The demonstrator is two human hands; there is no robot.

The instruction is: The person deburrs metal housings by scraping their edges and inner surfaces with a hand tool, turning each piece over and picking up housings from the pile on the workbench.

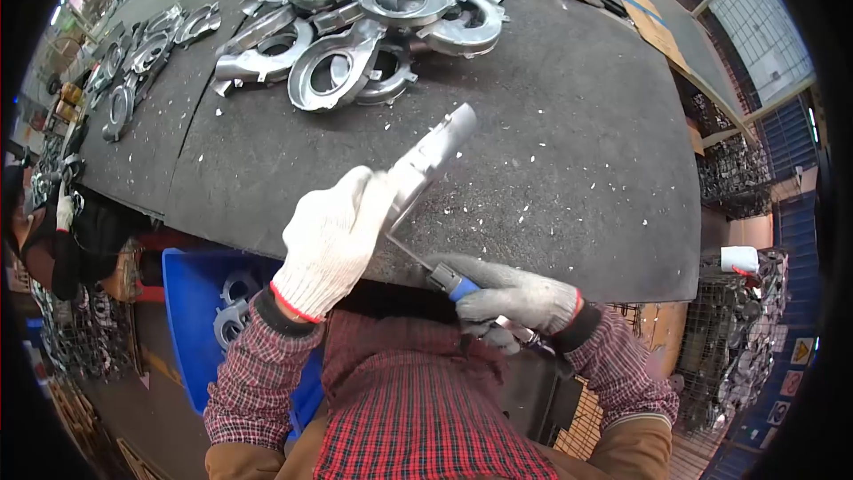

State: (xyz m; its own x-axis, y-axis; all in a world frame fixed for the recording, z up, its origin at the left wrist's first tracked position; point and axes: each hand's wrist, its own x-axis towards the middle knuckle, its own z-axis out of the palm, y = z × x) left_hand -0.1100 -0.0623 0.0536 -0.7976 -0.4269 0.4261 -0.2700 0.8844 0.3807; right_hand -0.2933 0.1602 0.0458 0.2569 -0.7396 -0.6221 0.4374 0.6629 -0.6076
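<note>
My left hand (333, 236), in a white knit glove with a red edge, grips a silvery metal casting (426, 160), held on edge above the dark table. In my gloved right hand (515, 295) is a blue and grey handheld tool (451, 282), its thin tip reaching up to the casting's lower end. The fingers of my right hand wrap round the tool's body. A pile of ring-shaped metal castings (333, 71) lies at the back of the table.
The dark table (577, 124) carries scattered metal chips. More castings (147, 49) lie at the far left. A blue bin (191, 320) holding castings stands below the table's left front edge. Wire cages (733, 338) of parts stand at the right. A co-worker's gloved hand (65, 212) shows at the left.
</note>
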